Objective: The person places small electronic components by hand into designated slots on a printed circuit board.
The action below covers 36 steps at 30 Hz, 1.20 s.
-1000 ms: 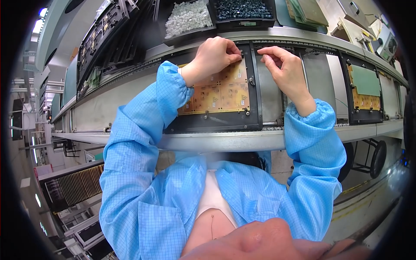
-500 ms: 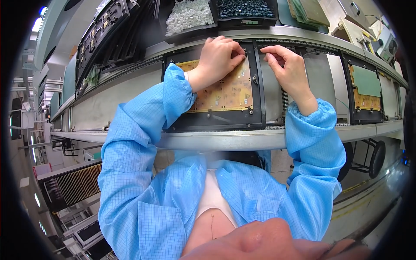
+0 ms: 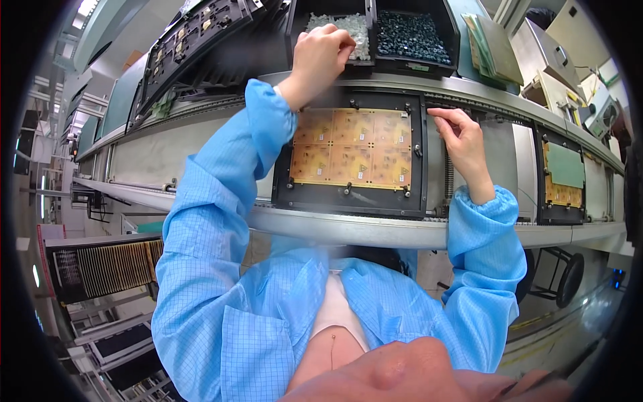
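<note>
My left hand [image 3: 317,61] is over the near part of an open black bin of small white parts [image 3: 353,32], its fingers curled together; whatever they may hold is hidden. Below it, a yellow-brown panel of circuit boards [image 3: 352,149] lies in a black carrier frame [image 3: 321,198], held by small clips around its edge. My right hand [image 3: 463,142] hovers by the frame's right side. Its thumb and forefinger point left, slightly apart, with nothing visible between them.
A second bin holds dark blue parts [image 3: 412,37]. Green and tan sheets [image 3: 492,47] lean at the far right. Along the conveyor's metal rail [image 3: 362,229], another carrier [image 3: 563,213] bears a board and a green sheet. Black fixtures [image 3: 194,47] are stacked at the far left.
My left hand has left the panel's upper right part and moved up and left to the white parts. The view has shifted; my right hand stays by the frame's right side.
</note>
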{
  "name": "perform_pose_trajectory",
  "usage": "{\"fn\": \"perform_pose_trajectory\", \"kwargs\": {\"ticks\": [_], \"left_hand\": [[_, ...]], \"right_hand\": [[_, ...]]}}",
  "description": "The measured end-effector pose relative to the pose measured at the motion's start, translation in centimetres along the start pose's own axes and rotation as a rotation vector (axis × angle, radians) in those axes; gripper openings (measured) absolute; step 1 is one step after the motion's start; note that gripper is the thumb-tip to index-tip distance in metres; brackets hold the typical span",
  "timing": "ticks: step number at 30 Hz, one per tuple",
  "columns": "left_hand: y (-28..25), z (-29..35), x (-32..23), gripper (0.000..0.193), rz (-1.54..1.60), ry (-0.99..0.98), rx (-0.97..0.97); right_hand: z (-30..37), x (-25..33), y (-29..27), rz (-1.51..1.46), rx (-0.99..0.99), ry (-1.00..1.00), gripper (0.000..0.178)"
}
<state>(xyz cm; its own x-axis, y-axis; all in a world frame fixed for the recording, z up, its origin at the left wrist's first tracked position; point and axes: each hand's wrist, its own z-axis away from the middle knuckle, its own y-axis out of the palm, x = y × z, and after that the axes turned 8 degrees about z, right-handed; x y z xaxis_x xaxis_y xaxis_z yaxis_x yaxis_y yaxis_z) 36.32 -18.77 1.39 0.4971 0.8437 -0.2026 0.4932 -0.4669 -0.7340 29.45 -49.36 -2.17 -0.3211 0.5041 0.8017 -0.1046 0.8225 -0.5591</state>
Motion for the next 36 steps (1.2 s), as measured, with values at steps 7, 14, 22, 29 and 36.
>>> {"fn": "perform_pose_trajectory", "kwargs": {"ticks": [7,14,22,29,36], "left_hand": [[1.4,-1.4,0.8,0.018,-0.022,-0.167,0.306],[1.6,-0.7,2.5,0.016,0.287,-0.284,0.228],[-1.8,2.2,1.2,0.018,0.791,-0.326,0.253],[-5.2,4.8,-0.4,0.020,0.930,-0.416,0.228],[-6.0,6.4,-0.3,0.020,0.986,-0.480,0.221]], "right_hand": [[0.0,-0.6,0.7,-0.496,0.190,0.267,0.023],[-0.8,-1.8,0.8,-0.456,0.231,0.292,0.022],[-1.2,-1.0,2.4,0.137,0.099,0.037,0.012],[-1.5,-0.3,2.4,0.285,0.095,-0.081,0.011],[-1.6,-0.4,2.2,0.449,0.096,-0.138,0.009]]}}
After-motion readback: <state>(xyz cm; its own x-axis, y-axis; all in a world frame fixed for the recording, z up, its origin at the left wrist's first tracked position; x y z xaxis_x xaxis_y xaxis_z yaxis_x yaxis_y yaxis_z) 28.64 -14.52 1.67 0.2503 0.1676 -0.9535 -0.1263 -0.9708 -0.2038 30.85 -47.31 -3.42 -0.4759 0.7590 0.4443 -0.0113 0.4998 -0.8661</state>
